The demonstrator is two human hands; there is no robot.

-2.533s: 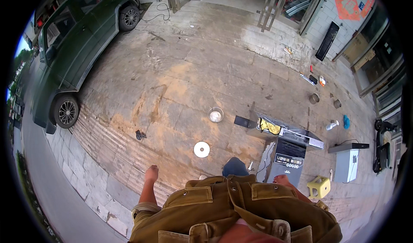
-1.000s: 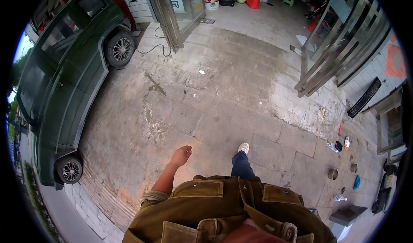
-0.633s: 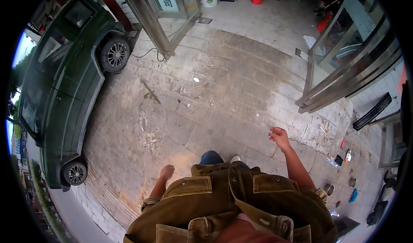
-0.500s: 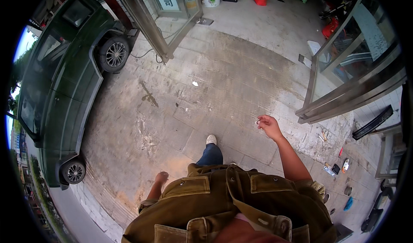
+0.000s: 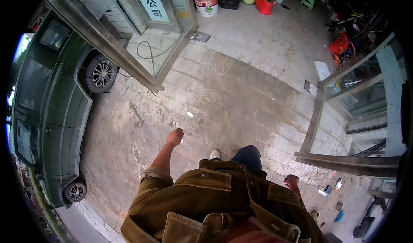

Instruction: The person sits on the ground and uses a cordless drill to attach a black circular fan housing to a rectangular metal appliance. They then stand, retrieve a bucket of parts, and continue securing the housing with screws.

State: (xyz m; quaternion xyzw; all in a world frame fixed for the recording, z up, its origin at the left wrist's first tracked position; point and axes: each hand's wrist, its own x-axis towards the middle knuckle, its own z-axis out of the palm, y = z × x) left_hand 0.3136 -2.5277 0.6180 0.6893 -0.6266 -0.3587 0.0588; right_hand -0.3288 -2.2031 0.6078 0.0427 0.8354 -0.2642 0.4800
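My left hand (image 5: 175, 136) swings out in front of me above the paved ground, its fingers curled in and nothing visible in them. Low beside my right hip is my right hand (image 5: 291, 181), fingers bent together. Anything between them is too small to make out. Neither hand touches anything around it. One white shoe (image 5: 215, 154) shows under my jacket (image 5: 211, 178), and the other leg is bent forward at the knee.
Glass doors stand open on the left (image 5: 159, 77) and right (image 5: 316, 127) of a doorway. A green car (image 5: 60, 101) is parked at left. Inside are a white bucket (image 5: 205, 2), a red bag (image 5: 264, 3) and a green stool (image 5: 307, 1). Small items, including a blue one (image 5: 339, 216), lie at lower right.
I have stepped closer to the doorway. My left hand has swung forward, while my right hand has swung back toward my hip. The doors now appear nearer.
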